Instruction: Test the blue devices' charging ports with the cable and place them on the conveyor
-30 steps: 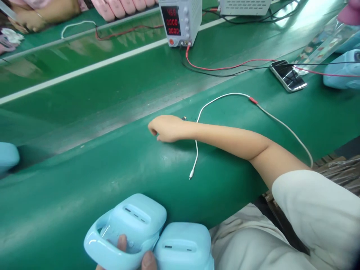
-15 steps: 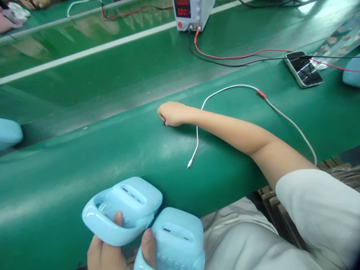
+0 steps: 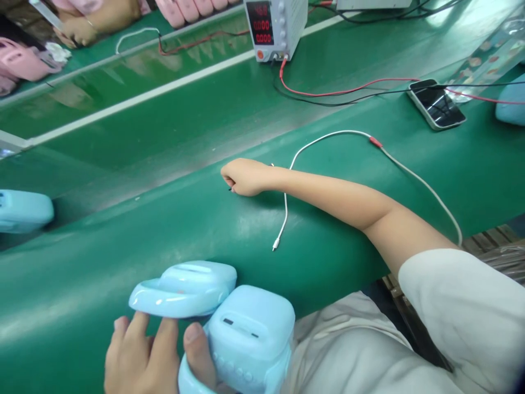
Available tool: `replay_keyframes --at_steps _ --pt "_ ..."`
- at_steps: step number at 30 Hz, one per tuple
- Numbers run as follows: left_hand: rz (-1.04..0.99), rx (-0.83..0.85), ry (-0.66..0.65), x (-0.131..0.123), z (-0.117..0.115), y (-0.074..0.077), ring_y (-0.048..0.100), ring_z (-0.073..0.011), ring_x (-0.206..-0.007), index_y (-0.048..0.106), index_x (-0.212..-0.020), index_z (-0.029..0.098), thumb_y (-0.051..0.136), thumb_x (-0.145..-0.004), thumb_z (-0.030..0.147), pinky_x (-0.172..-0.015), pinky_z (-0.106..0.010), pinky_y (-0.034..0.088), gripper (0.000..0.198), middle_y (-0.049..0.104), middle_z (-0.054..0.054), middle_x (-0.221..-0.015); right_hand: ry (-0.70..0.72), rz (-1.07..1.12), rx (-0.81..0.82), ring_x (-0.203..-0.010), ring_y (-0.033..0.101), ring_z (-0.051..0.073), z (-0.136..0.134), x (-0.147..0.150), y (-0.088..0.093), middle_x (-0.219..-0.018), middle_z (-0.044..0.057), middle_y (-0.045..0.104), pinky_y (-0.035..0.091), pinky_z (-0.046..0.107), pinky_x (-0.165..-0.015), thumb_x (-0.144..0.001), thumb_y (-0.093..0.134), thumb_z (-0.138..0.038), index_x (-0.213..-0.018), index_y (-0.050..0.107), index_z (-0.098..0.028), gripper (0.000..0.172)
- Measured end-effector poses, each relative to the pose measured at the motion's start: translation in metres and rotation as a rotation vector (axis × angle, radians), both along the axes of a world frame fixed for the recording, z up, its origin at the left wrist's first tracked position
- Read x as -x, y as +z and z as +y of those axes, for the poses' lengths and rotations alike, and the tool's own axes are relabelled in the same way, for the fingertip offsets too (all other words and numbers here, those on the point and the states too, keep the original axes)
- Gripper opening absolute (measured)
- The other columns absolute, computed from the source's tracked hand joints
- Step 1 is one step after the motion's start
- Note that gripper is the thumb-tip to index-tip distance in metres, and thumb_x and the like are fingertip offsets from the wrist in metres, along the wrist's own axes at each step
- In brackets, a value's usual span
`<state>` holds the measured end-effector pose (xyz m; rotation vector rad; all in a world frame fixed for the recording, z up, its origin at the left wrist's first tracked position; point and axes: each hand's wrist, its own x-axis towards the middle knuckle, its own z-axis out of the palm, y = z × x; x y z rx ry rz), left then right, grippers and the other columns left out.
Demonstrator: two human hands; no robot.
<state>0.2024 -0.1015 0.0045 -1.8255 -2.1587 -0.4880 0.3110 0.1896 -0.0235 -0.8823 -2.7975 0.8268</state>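
My left hand [image 3: 151,355] is at the bottom edge. Its fingers are hooked through the handles of two light blue plastic devices: one [image 3: 184,287] lies tilted flat on the green surface, the other [image 3: 250,334] stands beside it near my lap. My right hand [image 3: 241,177] rests on the green bench further out, fingers curled into a fist. A small dark thing peeks out beneath it; what it is stays unclear. A white cable [image 3: 287,197] runs under my right forearm, its plug end [image 3: 275,244] lying loose.
A power supply [image 3: 274,27] with red digits stands at the back, red and black leads trailing right past a phone [image 3: 436,103]. Another blue device [image 3: 24,210] rides the belt at left. Another person's hand [image 3: 88,24] and pink devices [image 3: 22,63] are at the far top left.
My left hand has shifted, and the left blue device has tipped from upright to lying flatter. My right fist moved slightly left. The view tilted up, bringing the far bench back in.
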Motion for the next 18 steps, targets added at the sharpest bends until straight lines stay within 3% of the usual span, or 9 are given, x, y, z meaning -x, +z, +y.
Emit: replay_keyframes --at_steps 5,9,13,18 --pt "0.135 0.095 0.053 -0.012 0.022 0.004 0.048 -0.0464 -0.114 0.061 -0.097 0.0 0.034 -0.084 0.045 -0.092 -0.056 0.043 0.053 0.056 -0.029 -0.114 0.105 0.128 0.075 -0.071 0.048 0.014 -0.004 -0.002 0.006 -0.079 0.004 0.059 0.03 0.026 -0.059 -0.073 0.058 -0.006 -0.068 0.046 -0.015 0.016" --pt "0.198 0.142 0.125 -0.018 0.02 0.001 0.056 -0.0444 -0.095 0.061 -0.092 0.0 0.032 -0.082 0.05 -0.077 -0.052 0.047 0.059 0.058 -0.028 -0.102 0.265 0.281 0.209 -0.068 0.046 0.012 -0.021 -0.003 0.021 -0.071 0.0 0.053 0.033 0.025 -0.06 -0.071 0.057 -0.002 -0.064 0.041 -0.016 0.022" --pt "0.235 0.081 0.108 -0.009 0.007 -0.007 0.055 -0.0348 -0.076 0.06 -0.107 -0.001 0.036 -0.079 0.049 -0.062 -0.042 0.043 0.063 0.057 -0.021 -0.087 0.476 0.349 0.493 -0.059 0.048 0.01 -0.049 -0.005 0.03 -0.06 -0.004 0.049 0.035 0.023 -0.054 -0.069 0.054 0.001 -0.066 0.042 -0.016 0.022" --pt "0.181 0.057 0.115 -0.009 0.003 -0.013 0.056 -0.0375 -0.081 0.059 -0.113 0.003 0.041 -0.077 0.049 -0.065 -0.045 0.045 0.061 0.058 -0.021 -0.094 0.619 0.262 0.875 -0.058 0.055 0.009 -0.08 -0.018 0.021 -0.063 -0.004 0.057 0.042 0.021 -0.058 -0.074 0.055 0.001 -0.081 0.058 -0.009 0.013"
